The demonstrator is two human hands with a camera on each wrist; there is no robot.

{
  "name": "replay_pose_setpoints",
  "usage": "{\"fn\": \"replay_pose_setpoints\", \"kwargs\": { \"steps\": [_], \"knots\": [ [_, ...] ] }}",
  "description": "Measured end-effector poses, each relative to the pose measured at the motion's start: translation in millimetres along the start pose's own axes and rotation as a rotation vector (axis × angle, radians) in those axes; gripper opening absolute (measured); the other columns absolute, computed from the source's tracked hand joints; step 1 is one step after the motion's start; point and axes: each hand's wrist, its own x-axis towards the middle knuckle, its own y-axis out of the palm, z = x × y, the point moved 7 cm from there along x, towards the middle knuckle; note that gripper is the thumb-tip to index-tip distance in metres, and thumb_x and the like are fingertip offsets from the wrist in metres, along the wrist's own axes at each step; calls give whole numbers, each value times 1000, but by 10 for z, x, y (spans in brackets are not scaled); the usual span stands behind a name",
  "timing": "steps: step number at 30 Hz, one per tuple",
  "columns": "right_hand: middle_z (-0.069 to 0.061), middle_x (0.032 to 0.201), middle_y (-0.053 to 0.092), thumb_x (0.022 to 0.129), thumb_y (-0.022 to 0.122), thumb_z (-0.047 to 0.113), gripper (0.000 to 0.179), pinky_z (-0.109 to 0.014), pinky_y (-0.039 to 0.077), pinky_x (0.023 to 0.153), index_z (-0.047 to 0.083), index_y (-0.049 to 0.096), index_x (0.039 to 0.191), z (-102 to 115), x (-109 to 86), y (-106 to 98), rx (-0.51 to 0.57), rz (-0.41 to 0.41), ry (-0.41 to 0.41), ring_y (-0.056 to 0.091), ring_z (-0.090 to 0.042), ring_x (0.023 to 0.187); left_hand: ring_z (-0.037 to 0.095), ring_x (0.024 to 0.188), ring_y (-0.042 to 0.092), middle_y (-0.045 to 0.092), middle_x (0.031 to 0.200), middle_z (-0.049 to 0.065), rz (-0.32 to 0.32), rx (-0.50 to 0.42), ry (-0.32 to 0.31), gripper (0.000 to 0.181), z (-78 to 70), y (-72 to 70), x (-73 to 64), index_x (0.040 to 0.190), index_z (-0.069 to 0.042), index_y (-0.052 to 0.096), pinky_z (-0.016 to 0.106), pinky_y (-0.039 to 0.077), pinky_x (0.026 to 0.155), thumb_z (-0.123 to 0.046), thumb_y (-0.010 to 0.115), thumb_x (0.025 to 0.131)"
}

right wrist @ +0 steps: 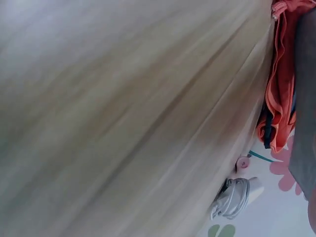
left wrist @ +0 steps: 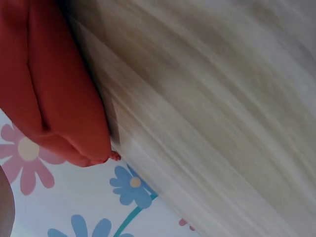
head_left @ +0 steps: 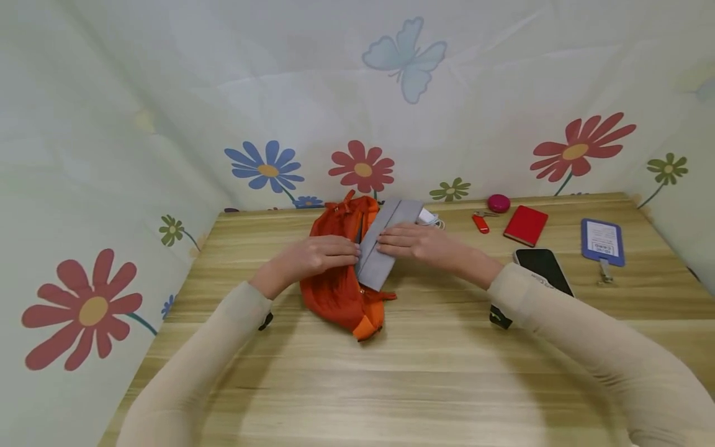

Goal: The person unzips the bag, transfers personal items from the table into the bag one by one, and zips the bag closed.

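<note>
An orange-red bag (head_left: pixel 335 298) lies on the table with its zipped side facing right and parted. My left hand (head_left: pixel 313 256) holds the bag near the opening, its fingers over the upper edge. A flat grey case (head_left: pixel 377 270) slants across that opening, its lower end at the bag's mouth; how deep it sits is hidden. The right hand (head_left: pixel 420 242) grips the case from the right, fingers on its face and thumb out of sight. In the left wrist view the bag (left wrist: pixel 59 94) fills the left side. The right wrist view catches the case (right wrist: pixel 305 118) beside the bag's orange edge.
Behind the right hand sits a white charger with a coiled cable (right wrist: pixel 234 197). To the right lie a magenta round case (head_left: pixel 499 203), a red key fob (head_left: pixel 481 224), a red notebook (head_left: pixel 526 225), a phone (head_left: pixel 547 267) partly under the sleeve, and a blue badge holder (head_left: pixel 584 239).
</note>
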Motion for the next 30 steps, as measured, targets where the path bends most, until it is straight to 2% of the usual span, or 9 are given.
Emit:
{"fn": "replay_pose_setpoints", "kwargs": {
  "steps": [6, 9, 12, 15, 18, 20, 22, 25, 30],
  "knots": [
    [-12, 143, 61, 96, 62, -4, 46, -43, 43, 113, 5, 61, 141, 4, -9, 117, 55, 63, 16, 56, -28, 133, 25, 122, 64, 70, 126, 11, -14, 1, -41, 35, -30, 85, 3, 120, -3, 74, 37, 52, 103, 0, 77, 86],
    [-11, 143, 61, 96, 62, -4, 47, -42, 42, 113, 5, 60, 142, 15, -18, 132, 40, 42, 16, 56, -27, 133, 26, 126, 61, 67, 131, 13, -6, -22, -131, 35, 3, 135, -32, 125, -2, 72, 38, 50, 105, -3, 76, 89],
    [-10, 143, 60, 96, 63, -4, 48, -41, 42, 113, 6, 60, 142, 33, -15, 131, 25, 12, 12, 56, -26, 134, 27, 137, 52, 58, 145, 14, 16, -68, -346, 41, 102, 186, -64, 137, 0, 62, 42, 44, 112, -10, 67, 98],
    [-10, 143, 60, 94, 67, -3, 51, -41, 43, 113, 6, 60, 143, 58, -10, 121, 28, -15, 1, 56, -26, 134, 29, 149, 35, 38, 161, 15, 71, -150, -646, 58, 209, 274, -115, 154, 1, 42, 46, 32, 120, -29, 54, 105],
    [-11, 143, 61, 91, 70, -3, 53, -43, 44, 112, 5, 60, 142, 89, 2, 93, 51, -56, -24, 56, -27, 133, 30, 156, 15, 16, 169, 15, 182, -216, -902, 77, 253, 419, -167, 162, -1, 19, 46, 19, 125, -52, 39, 107],
    [-12, 142, 61, 90, 71, -3, 52, -43, 44, 111, 5, 61, 141, 109, 16, 74, 79, -90, -49, 56, -27, 133, 32, 157, 6, 8, 170, 17, 261, -258, -1002, 83, 244, 521, -178, 162, 0, 12, 46, 13, 126, -59, 31, 106],
    [-13, 141, 62, 89, 71, -2, 51, -43, 45, 110, 4, 62, 139, 135, 30, 56, 108, -124, -81, 57, -27, 132, 34, 157, 3, 5, 169, 20, 318, -294, -1039, 81, 221, 596, -160, 161, 3, 11, 47, 11, 126, -57, 27, 108],
    [-14, 140, 63, 89, 72, -1, 49, -43, 46, 109, 3, 64, 137, 177, 46, 55, 145, -155, -128, 59, -28, 130, 34, 156, 4, 7, 168, 22, 334, -335, -1042, 69, 192, 651, -119, 159, 6, 14, 48, 11, 126, -43, 25, 111],
    [-13, 141, 62, 90, 72, 0, 49, -43, 46, 109, 2, 63, 138, 244, 61, 80, 184, -154, -177, 58, -28, 131, 30, 155, 17, 15, 168, 17, 212, -389, -1057, 57, 186, 594, -71, 159, 3, 21, 46, 20, 124, -28, 25, 111]
  ]
}}
